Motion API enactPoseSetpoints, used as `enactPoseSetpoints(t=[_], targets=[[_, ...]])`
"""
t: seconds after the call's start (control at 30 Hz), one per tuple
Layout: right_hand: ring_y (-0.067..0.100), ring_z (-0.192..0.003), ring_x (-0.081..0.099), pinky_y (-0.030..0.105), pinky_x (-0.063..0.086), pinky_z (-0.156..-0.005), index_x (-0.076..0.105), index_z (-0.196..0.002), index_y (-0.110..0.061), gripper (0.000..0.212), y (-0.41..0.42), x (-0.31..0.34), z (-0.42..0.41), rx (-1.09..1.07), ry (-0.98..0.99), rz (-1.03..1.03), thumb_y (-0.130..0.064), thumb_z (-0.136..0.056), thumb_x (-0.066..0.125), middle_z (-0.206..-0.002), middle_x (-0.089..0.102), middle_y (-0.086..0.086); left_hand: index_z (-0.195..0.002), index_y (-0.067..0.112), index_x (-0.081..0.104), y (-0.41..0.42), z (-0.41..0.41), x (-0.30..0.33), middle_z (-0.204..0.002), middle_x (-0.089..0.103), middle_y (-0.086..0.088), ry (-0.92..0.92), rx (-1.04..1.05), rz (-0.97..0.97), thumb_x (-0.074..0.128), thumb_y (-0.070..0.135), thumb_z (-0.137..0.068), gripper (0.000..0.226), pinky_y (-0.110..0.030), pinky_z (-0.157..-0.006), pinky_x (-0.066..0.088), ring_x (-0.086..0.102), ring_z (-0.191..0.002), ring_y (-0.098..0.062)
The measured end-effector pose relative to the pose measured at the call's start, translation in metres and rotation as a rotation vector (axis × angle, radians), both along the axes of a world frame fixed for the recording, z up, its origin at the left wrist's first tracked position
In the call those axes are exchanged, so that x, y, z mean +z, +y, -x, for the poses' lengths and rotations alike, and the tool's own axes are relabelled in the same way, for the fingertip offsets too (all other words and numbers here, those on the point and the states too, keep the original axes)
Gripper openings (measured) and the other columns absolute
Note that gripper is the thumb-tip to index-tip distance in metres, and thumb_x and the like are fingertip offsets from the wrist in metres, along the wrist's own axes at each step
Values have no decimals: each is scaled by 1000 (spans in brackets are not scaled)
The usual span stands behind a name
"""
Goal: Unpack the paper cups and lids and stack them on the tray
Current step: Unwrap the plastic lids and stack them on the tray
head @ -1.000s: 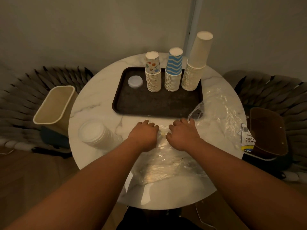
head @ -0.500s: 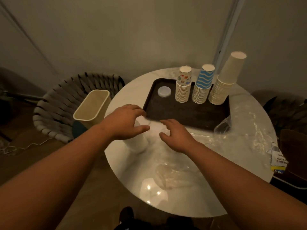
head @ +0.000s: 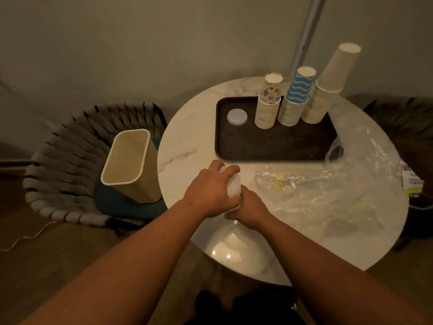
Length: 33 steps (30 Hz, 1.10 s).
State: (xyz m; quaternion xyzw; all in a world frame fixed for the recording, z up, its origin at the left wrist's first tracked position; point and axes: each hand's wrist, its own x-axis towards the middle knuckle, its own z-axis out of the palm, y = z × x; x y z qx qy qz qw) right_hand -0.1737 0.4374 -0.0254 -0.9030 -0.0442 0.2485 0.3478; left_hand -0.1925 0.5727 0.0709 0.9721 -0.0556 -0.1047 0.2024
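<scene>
Dim light falls on a round marble tabletop (head: 187, 127) set against a plain wall. A moment ago both hands were pressed on the clear wrapper near the middle; now they have swung to about eight o'clock on the tabletop and closed round the stack of white lids (head: 234, 186). The left hand (head: 209, 192) curls over its top and near side, and the right hand (head: 249, 207) is wrapped round its lower end, so the stack is gripped between them, whether lifted or resting I cannot tell. The emptied plastic wrapper (head: 304, 191) lies loose at three o'clock. On the dark tray (head: 276, 146), at twelve o'clock, stand three cup stacks: patterned (head: 268, 106), blue-striped (head: 295, 99) and plain (head: 328, 85), with a single lid (head: 237, 116) beside them. The cups look done; these lids seem the last lot to go across, probably onto that lone lid. A beige bin (head: 130, 165) sits on a chair at nine o'clock.
</scene>
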Motion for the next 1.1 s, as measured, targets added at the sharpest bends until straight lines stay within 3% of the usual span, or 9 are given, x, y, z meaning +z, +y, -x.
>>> enactPoseSetpoints(t=[0.27,0.43,0.5,0.6,0.7,0.83,0.93,1.1], targets=[[26,-97,58,41,53,-82,50,-117,-18,78,23,-4,2,-176,143,22,-37,-49,84,-107,62,5,-141,39,39,16,0,-6,-140,36,1,-23,-16,79,69,49,-78,70,-36,-96,47,50,-115,-26],[26,-98,57,45,54,-84,49,-119,-22,102,23,-3,4,-250,223,-50,-52,-25,79,-113,56,6,-141,39,38,30,0,-8,-139,35,3,-6,-12,133,71,46,-78,71,-30,-93,43,50,-115,-23],[27,-102,56,44,54,-86,47,-124,-20,107,23,-1,5,-274,211,-70,-51,-28,82,-119,50,7,-141,39,38,38,-1,-8,-139,35,5,0,8,161,71,46,-78,71,-29,-92,44,50,-114,-22],[26,-106,52,40,52,-87,44,-127,-16,97,26,0,5,-281,175,-91,-38,-45,90,-124,38,6,-140,38,38,48,-3,-9,-138,36,5,15,37,208,73,43,-79,70,-29,-93,46,49,-115,-20],[21,-100,56,39,56,-84,51,-118,-15,96,29,0,4,-272,86,-126,-42,-34,91,-123,46,5,-139,37,39,55,-3,-10,-136,37,6,20,72,267,74,40,-79,69,-26,-90,43,46,-109,-15],[12,-119,45,37,46,-98,34,-141,-29,117,37,1,7,-165,-45,-215,-45,-41,92,-134,39,-10,-139,37,39,57,-2,-9,-136,38,6,19,76,288,75,38,-79,69,-24,-88,42,41,-103,-10],[12,-105,60,41,54,-88,43,-128,-41,100,44,2,4,-194,-90,-308,-50,-40,89,-119,58,-13,-141,36,37,50,-7,-3,-137,38,5,2,44,231,74,42,-79,72,-26,-89,44,46,-111,-16],[6,-96,62,22,53,-71,49,-120,-36,84,28,24,-18,-281,-98,-387,-33,-47,92,-106,62,-15,-148,37,27,31,-33,33,-146,30,2,41,-121,173,73,41,-79,83,-26,-97,41,43,-126,-22]])
